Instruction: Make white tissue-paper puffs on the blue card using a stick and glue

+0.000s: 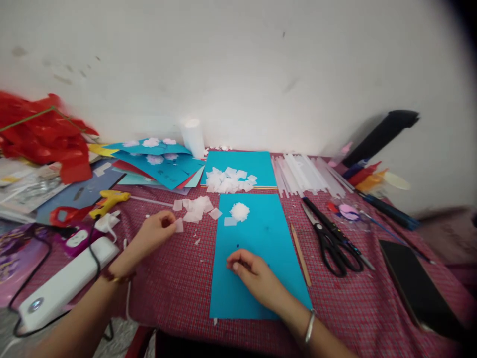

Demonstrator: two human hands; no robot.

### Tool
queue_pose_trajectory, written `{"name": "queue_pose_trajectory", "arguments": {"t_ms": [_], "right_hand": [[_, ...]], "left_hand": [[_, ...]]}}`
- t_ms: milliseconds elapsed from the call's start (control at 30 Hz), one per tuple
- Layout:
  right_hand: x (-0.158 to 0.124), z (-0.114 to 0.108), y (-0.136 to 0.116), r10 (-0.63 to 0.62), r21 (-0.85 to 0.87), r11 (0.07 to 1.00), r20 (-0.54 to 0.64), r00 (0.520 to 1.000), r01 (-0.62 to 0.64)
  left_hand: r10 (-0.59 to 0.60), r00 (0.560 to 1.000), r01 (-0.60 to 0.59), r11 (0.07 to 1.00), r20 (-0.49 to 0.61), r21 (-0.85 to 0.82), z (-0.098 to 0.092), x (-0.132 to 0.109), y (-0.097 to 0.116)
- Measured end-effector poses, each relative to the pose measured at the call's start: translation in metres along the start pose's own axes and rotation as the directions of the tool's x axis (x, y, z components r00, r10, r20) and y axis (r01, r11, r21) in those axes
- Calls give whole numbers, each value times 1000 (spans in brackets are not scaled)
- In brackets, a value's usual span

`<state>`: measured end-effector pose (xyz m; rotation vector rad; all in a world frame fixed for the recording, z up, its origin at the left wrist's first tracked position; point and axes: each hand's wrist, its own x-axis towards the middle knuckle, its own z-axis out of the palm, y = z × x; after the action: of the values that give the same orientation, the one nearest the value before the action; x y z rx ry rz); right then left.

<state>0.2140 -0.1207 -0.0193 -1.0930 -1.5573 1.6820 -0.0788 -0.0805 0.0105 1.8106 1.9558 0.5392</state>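
On the left, my left hand (pixel 160 232) pinches a small translucent white paper square (pixel 179 225) at its fingertips. Right beside it lies a loose pile of similar squares (pixel 197 208) on the checked cloth. My right hand (pixel 253 276) hovers over or rests on a blue sheet (pixel 238 298), fingers curled together; whatever they hold, if anything, is hidden. Near the top of that sheet sits a round white ruffled paper flower (pixel 240 212), with a single square (pixel 230 222) at its lower left. A tiny dark dot (pixel 237 245) shows above my right fingers.
Behind, more squares (pixel 227 181) cover a second blue sheet (pixel 253 159). Rightward lie a pencil (pixel 301 256), black scissors (pixel 331 243), translucent strips (pixel 305 174) and a phone (pixel 417 288). Leftward are a yellow glue gun (pixel 110 201), a white power strip (pixel 67 283) and cords.
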Motion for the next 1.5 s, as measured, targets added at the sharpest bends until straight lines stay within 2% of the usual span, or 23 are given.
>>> {"name": "queue_pose_trajectory", "arguments": {"t_ms": [67,133,233,300,367,433,500,567,600,633,700,767,867,1067,1200,1267,1300,1333,1400,1467,1500], "right_hand": [[1,1,-2,11,48,999,-7,1000,-10],[1,1,-5,11,136,991,-30,999,-7],[-1,5,-13,-55,272,960,-43,998,65],[-3,9,-19,-101,327,938,-53,993,113],[-5,14,-23,-105,329,936,-91,990,129],[-6,12,-24,-73,270,956,-149,986,112],[-12,0,-24,-42,164,984,-174,984,71],[-23,-24,-25,-48,-45,998,-216,975,39],[-30,-39,-26,-79,-204,979,-273,959,23],[-37,-55,-26,-123,-379,925,-361,924,-25],[-46,-85,-26,-160,-649,730,-468,869,-215],[-47,-106,-23,-95,-779,487,-496,863,-394],[-38,-116,-15,-35,-806,365,-513,858,-467],[-27,-113,-6,4,-807,292,-536,845,-513],[-31,-117,-5,-11,-830,275,-508,861,-486],[-35,-121,-3,-29,-850,302,-460,888,-431],[-37,-123,-2,-44,-851,353,-431,901,-389],[-39,-127,-2,-65,-831,445,-400,914,-332],[-42,-136,-1,-100,-687,694,-389,916,-216],[-43,-145,-3,-79,-420,901,-407,910,-110],[-43,-149,-5,-56,-275,959,-409,911,-64]], "left_hand": [[-40,999,45,942,23,-333,-4,-11,20],[-16,997,57,847,82,-528,-4,-23,47],[106,973,42,791,204,-610,6,-35,87],[147,959,20,816,240,-578,19,-40,105],[162,956,-10,851,244,-525,33,-43,114],[184,948,-22,851,259,-525,47,-42,115],[212,930,-2,819,300,-574,57,-36,112],[230,914,20,799,335,-601,63,-26,107],[231,912,16,805,338,-593,64,-20,104],[229,915,3,819,331,-574,64,-15,102],[224,930,-41,850,291,-525,64,-5,97],[217,943,-70,871,252,-487,63,2,92],[212,946,-72,876,246,-476,66,5,86],[182,953,-43,871,240,-489,71,4,78],[162,960,-20,853,228,-522,70,4,79],[109,964,51,816,241,-575,68,4,84],[80,964,98,783,255,-614,66,3,86],[52,962,141,742,266,-656,65,4,89],[20,962,192,664,274,-723,62,5,96],[12,960,210,631,280,-747,60,8,102],[11,960,211,631,281,-746,59,10,107]]}}
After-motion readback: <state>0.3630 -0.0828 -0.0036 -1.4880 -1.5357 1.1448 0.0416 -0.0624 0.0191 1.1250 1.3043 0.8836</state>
